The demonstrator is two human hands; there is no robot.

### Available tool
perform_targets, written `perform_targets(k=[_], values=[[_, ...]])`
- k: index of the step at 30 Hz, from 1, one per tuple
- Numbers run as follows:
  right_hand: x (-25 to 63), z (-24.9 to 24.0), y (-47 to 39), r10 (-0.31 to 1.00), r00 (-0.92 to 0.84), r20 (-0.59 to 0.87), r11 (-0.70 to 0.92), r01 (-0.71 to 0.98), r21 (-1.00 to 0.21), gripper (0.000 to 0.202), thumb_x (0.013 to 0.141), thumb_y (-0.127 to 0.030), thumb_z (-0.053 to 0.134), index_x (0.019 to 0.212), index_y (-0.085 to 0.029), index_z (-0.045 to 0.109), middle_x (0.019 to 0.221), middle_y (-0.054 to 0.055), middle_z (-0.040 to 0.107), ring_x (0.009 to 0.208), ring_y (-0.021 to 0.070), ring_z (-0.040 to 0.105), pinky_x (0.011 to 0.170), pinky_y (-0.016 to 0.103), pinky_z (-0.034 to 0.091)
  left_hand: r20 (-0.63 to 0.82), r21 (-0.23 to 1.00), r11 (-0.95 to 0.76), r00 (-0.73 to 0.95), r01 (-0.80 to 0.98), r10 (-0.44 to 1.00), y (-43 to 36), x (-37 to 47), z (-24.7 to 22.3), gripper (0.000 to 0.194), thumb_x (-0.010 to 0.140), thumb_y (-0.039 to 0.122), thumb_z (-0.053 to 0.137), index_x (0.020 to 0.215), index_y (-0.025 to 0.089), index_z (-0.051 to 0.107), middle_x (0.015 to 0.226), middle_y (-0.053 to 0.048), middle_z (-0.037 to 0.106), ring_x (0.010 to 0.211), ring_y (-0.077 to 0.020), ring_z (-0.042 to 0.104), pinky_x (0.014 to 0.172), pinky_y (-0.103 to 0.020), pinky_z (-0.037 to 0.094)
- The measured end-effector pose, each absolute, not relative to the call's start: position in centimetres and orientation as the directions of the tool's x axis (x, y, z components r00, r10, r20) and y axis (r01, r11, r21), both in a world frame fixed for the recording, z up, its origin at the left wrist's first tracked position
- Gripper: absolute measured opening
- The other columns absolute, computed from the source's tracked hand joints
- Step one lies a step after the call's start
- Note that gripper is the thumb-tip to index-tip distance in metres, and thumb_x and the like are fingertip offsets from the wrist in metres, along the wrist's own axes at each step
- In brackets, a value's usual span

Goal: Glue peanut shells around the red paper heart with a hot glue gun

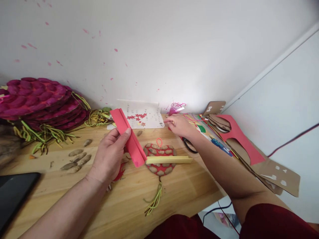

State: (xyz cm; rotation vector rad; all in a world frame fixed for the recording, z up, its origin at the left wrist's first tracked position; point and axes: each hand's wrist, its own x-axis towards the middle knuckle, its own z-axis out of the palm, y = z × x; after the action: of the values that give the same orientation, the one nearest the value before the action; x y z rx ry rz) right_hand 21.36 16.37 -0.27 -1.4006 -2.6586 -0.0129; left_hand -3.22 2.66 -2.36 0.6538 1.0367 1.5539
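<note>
My left hand (111, 151) grips a folded strip of red paper (128, 137), its thumb pressed on top. The strip tilts above the tabletop. Just right of its lower end, a folded yellow paper strip (169, 160) lies across a red ornament covered with peanut shells (159, 151). That ornament has an orange loop on top and a yellow-green yarn tassel (156, 200) below. At the back of the table, my right hand (175, 124) reaches beside a white sheet (149, 114) with small red stars. Its fingers are curled together; what they hold, if anything, I cannot make out.
Loose peanuts (77, 159) lie left of my left hand. Purple-painted peanut-shell pieces (42, 103) with yarn tassels are stacked at the back left. A black flat object (16, 196) occupies the near left. Red card with cut-outs (243, 137) and cardboard (281, 172) line the right.
</note>
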Motion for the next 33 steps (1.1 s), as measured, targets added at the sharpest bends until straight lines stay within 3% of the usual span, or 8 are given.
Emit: perform_targets(k=[4,9,13,18,24,29,33], values=[[22.4,-0.8,16.0,0.814,-0.568,0.122,0.577,0.815,-0.053,0.033,0.096,-0.009,0.055,0.118,-0.013,0.079,0.114,0.012,0.080,0.106,0.0256,0.071,0.094,0.035,0.049,-0.150,0.888,0.036,-0.216,-0.459,0.965,2.5,-3.1,-2.2,0.048,0.068,0.047,0.092,0.103,0.018,0.077,0.091,-0.004,0.079,0.082,-0.0196,0.073,0.073,-0.027,0.058],[22.7,-1.7,15.4,0.774,-0.627,0.092,0.632,0.774,-0.040,0.040,0.101,-0.014,0.054,0.137,-0.018,0.071,0.128,0.012,0.073,0.120,0.0232,0.064,0.104,0.034,0.044,-0.168,0.898,0.074,-0.183,-0.434,0.969,2.4,-3.0,-2.3,0.051,0.064,0.051,0.094,0.099,0.018,0.076,0.088,-0.004,0.079,0.073,-0.0187,0.070,0.067,-0.027,0.056],[22.6,-1.9,15.0,0.781,-0.619,0.083,0.622,0.783,-0.009,0.036,0.104,-0.024,0.056,0.136,-0.019,0.072,0.122,0.014,0.072,0.115,0.0254,0.063,0.102,0.039,0.044,-0.158,0.900,0.073,-0.165,-0.430,0.973,2.4,-3.1,-2.3,0.049,0.066,0.049,0.093,0.101,0.019,0.077,0.088,-0.003,0.079,0.073,-0.0192,0.070,0.068,-0.028,0.056],[22.8,-1.4,14.7,0.812,-0.578,0.082,0.579,0.815,0.010,0.034,0.103,-0.025,0.058,0.133,-0.020,0.074,0.123,0.014,0.073,0.115,0.0245,0.063,0.103,0.037,0.044,-0.177,0.909,0.091,-0.180,-0.408,0.968,2.4,-3.2,-2.3,0.046,0.063,0.046,0.094,0.096,0.019,0.077,0.076,0.000,0.075,0.062,-0.0161,0.064,0.063,-0.027,0.054],[22.1,-0.4,16.6,0.901,-0.414,0.133,0.413,0.910,0.036,0.036,0.106,-0.024,0.045,0.125,-0.017,0.075,0.124,0.016,0.076,0.111,0.0277,0.069,0.095,0.037,0.049,-0.166,0.905,0.096,-0.136,-0.415,0.977,2.4,-3.0,-2.6,0.049,0.068,0.048,0.092,0.104,0.018,0.076,0.089,-0.004,0.080,0.066,-0.0168,0.069,0.065,-0.028,0.058],[20.4,-0.9,19.5,0.953,-0.294,0.080,0.291,0.956,0.048,0.029,0.099,-0.023,0.053,0.109,-0.013,0.079,0.111,0.022,0.079,0.097,0.0320,0.075,0.082,0.037,0.051,-0.104,0.918,0.143,0.124,-0.370,0.987,1.3,-2.6,-1.8,0.040,0.078,0.046,0.086,0.107,0.021,0.078,0.103,-0.010,0.081,0.088,-0.0256,0.077,0.085,-0.038,0.062],[19.3,-0.6,19.7,0.958,-0.279,0.064,0.278,0.960,0.027,0.031,0.097,-0.017,0.050,0.099,-0.009,0.080,0.109,0.026,0.078,0.096,0.0332,0.075,0.078,0.036,0.050,-0.006,0.904,0.242,0.556,-0.353,0.831,0.3,-2.4,-0.9,0.033,0.084,0.044,0.081,0.109,0.023,0.079,0.112,-0.015,0.080,0.099,-0.0329,0.077,0.096,-0.053,0.059]])
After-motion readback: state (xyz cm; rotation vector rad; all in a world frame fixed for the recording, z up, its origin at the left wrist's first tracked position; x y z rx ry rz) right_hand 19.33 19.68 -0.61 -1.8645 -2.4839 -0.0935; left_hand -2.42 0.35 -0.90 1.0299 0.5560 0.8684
